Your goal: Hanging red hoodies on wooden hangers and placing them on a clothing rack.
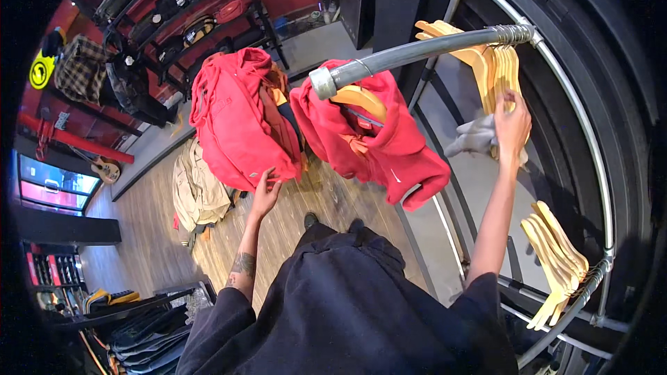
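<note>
My left hand (265, 196) is at the lower edge of a red jacket (240, 125), its fingertips touching the fabric and its fingers loosely apart. This jacket is on top of a bunch of garments, most of them hidden behind it. My right hand (513, 126) is raised at a row of wooden hangers (504, 73), fingers closed around the end of a hanger. Beside that hand is a grey piece of cloth (474, 136), partly covered by it. Between my hands a red hoodie (389, 135) hangs on a wooden hanger (361, 102) below the end of a metal rail (417, 48).
Beige garments (198, 180) are heaped low at left on the wooden floor (149, 243). More wooden hangers (556, 257) hang from a lower rail at right. Shelves (187, 14) with bags stand at the far left, and dark folded clothes (149, 337) are at the near left.
</note>
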A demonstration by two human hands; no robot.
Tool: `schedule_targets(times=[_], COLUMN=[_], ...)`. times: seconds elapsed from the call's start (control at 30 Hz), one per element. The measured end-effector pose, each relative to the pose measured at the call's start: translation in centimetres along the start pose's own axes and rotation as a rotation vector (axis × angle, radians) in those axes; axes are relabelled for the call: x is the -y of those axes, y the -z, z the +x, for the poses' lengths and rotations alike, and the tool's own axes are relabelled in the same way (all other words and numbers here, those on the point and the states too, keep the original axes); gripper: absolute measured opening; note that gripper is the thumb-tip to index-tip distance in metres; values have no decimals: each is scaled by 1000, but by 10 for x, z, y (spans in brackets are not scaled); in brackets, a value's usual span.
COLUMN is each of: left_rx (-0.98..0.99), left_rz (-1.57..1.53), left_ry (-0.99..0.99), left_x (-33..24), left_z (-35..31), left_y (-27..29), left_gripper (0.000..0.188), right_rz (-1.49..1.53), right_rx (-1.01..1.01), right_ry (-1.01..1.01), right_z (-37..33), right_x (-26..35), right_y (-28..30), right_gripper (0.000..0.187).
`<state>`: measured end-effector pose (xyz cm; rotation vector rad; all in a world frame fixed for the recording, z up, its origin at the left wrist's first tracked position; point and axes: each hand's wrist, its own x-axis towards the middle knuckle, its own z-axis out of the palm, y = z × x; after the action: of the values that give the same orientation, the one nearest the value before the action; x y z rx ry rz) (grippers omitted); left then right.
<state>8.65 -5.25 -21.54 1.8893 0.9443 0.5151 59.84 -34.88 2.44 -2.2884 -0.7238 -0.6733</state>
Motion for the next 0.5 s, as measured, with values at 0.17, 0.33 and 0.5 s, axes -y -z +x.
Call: schedule_targets(times=[0.17, 0.33, 0.5], left_rx=[-25, -98, -34], left_rz=[-74, -1, -16], left_ry=[96, 141, 163], left_x=[22, 36, 35], left_z=[-23, -51, -81], left_y=[17, 18, 9], left_gripper=[48, 51, 51], right_rz=[47, 43, 55], right_rx=[118, 223, -53], right_ry=[65, 116, 164], right_z=[48, 59, 26], right_x=[-9, -1, -17], right_y=[-24, -36, -16], right_gripper=[30, 33, 30])
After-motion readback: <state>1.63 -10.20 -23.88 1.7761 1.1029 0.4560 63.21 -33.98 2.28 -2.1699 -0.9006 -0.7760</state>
